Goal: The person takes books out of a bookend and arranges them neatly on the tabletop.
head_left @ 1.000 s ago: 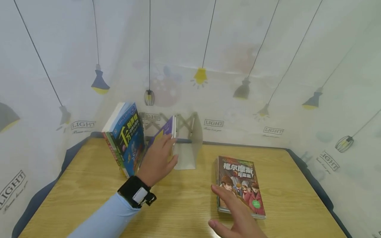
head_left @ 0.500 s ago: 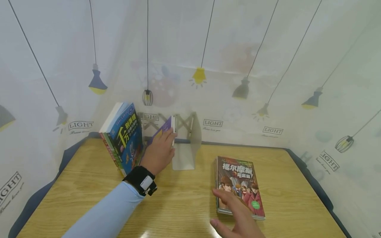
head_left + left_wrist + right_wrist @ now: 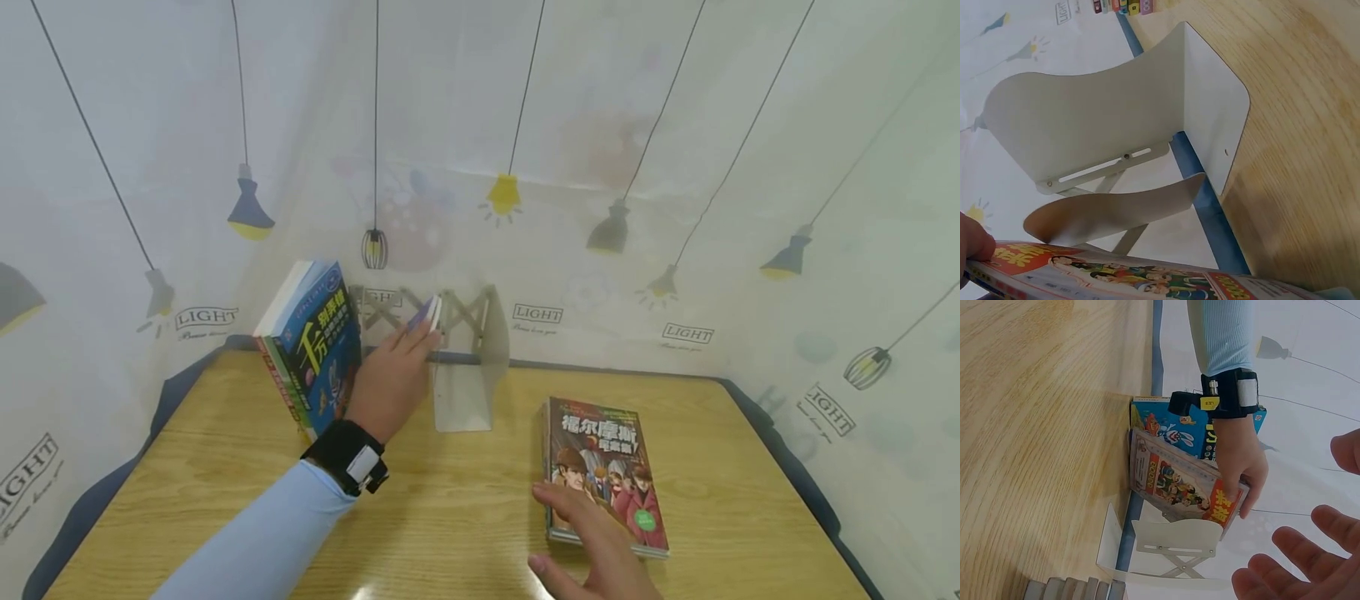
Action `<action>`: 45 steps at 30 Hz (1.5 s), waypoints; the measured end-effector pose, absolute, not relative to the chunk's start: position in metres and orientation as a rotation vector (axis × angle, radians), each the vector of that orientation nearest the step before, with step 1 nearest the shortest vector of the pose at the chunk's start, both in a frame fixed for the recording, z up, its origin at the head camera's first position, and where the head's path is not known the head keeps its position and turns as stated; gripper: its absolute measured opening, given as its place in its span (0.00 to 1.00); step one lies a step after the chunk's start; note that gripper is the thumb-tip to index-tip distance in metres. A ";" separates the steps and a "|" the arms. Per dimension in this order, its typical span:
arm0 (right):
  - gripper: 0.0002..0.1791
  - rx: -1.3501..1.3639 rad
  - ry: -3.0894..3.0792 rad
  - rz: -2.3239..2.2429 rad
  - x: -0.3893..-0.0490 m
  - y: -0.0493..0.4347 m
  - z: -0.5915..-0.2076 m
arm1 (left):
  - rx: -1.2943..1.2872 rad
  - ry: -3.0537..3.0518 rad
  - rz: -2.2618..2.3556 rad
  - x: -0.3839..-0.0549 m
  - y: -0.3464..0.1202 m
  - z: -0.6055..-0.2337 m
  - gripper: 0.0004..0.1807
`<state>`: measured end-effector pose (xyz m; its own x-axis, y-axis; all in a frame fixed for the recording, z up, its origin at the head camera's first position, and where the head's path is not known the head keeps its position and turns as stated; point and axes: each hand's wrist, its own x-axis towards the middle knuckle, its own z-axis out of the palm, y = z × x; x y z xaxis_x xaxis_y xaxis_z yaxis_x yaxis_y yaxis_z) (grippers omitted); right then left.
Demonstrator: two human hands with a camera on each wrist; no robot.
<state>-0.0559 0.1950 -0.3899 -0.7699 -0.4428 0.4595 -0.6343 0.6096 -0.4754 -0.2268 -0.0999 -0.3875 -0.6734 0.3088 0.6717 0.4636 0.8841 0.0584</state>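
Observation:
My left hand point(image 3: 390, 387) pinches the top edge of a thin book point(image 3: 1179, 478), thumb on its red-and-yellow illustrated cover and fingers over the purple side. In the right wrist view this book leans beside an upright blue book point(image 3: 1169, 428), with more books standing behind that one. To the right of the thin book spreads a pale metal expanding bookend point(image 3: 1116, 106) with crossed struts. My right hand point(image 3: 600, 542) hovers with fingers spread, overlapping the near part of a stack of comic books point(image 3: 600, 467) in the head view; it holds nothing.
The wooden table point(image 3: 465, 500) ends at a dark blue edging point(image 3: 600, 367) in front of a white curtain point(image 3: 675, 125) printed with lamps. In the left wrist view, several coloured book spines point(image 3: 1124, 7) show at the top.
My left hand has turned slightly and pulled the thin book a little left and down, so less of its purple cover shows. The right hand has stayed almost still.

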 end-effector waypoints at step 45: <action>0.24 0.892 -2.808 1.700 -0.049 0.185 -0.386 | -0.861 -1.998 -2.290 -0.034 -0.120 -0.337 0.21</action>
<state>-0.0489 0.1848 -0.3860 -0.8311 -0.5543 0.0458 -0.2975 0.3735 -0.8786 -0.0338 -0.1198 -0.3366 -0.8512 0.3574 0.3844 0.3326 -0.1994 0.9218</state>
